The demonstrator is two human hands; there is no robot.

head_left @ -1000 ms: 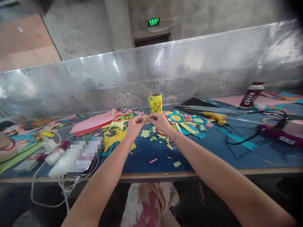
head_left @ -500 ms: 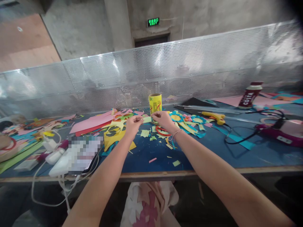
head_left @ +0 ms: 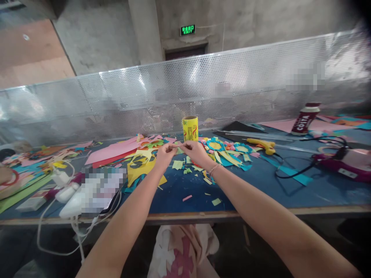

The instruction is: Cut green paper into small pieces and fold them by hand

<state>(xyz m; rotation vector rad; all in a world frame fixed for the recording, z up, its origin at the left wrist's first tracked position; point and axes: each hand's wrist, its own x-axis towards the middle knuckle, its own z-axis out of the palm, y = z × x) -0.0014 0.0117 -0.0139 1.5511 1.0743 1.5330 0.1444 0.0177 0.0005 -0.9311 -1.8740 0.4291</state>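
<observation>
My left hand (head_left: pixel 165 155) and my right hand (head_left: pixel 196 153) meet over the middle of the table, fingertips pinched together. A small pale green paper piece (head_left: pixel 180 150) shows between them, mostly hidden by the fingers. Just behind my right hand stands a yellow cardboard tube (head_left: pixel 190 128) with printed lettering. Light green paper scraps (head_left: pixel 177 164) lie below the hands on the blue tabletop (head_left: pixel 174 195). To the right are blue-and-yellow paper flowers (head_left: pixel 215 144); to the left, a yellow paper sheet with cut-outs (head_left: pixel 136 172).
A yellow glue gun (head_left: pixel 262 145) with a black cord lies to the right, near a brown COSTA bottle (head_left: pixel 306 119). Pink paper (head_left: pixel 113 151), a phone (head_left: pixel 108 193) and white cables occupy the left. A perforated metal screen (head_left: pixel 130 104) runs along the back.
My hands have drawn closer together, the right one moving left, so the fingertips now meet. The pale green paper is more covered than before.
</observation>
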